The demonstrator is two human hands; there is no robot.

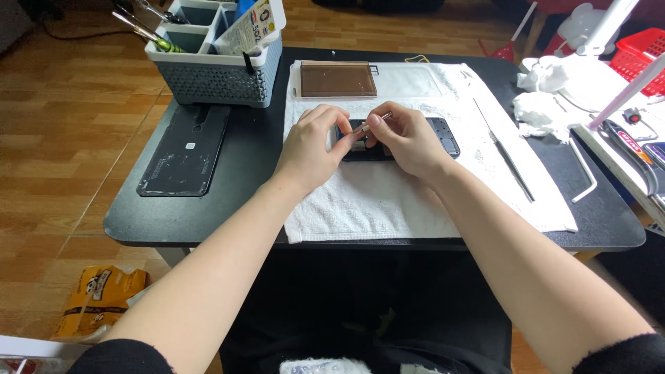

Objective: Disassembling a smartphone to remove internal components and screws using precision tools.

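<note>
An opened dark phone body (443,136) lies flat on a white towel (388,201) on the black table (235,221). My left hand (313,145) rests on the phone's left end, fingers curled down onto it. My right hand (405,138) pinches slim metal tweezers (377,120), their tip down at the phone's middle, between the two hands. The part under the fingertips is hidden.
A detached black phone back cover (185,149) lies at the left. A grey tool caddy (215,59) stands behind it. A brown clear box (338,79) sits at the towel's far edge. A long thin metal tool (509,161), crumpled tissues (544,104) and a lamp base (609,76) are at the right.
</note>
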